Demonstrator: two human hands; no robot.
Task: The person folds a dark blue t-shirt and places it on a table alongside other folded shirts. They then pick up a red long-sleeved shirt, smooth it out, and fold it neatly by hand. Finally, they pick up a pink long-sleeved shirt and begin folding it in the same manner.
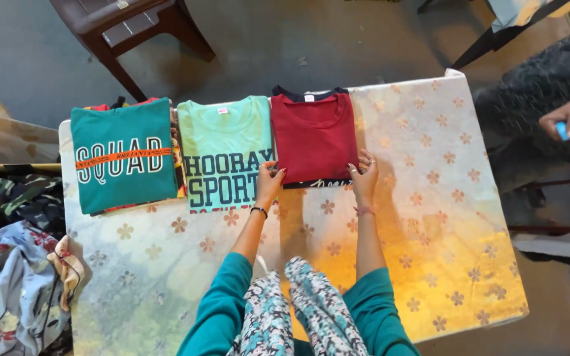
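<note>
Table (430, 217) under a pale cloth with a flower print, yellow toward the right, grey floor around it. Brown chair (133, 26) beyond the far edge. Heap of camouflage and floral clothes (14, 264) off the left side. Another person's hand (565, 118) on blue fabric at far right.

No containers in view.

Three folded T-shirts in a row at the far edge: teal T-shirt (123, 155) on a small stack, mint-green T-shirt (225, 151), dark red T-shirt (313, 135) with navy collar, folded square. Left hand (270, 179) pinches its lower left corner; right hand (364, 177) lies fingers spread on its lower right corner, gripping nothing visible.
</note>
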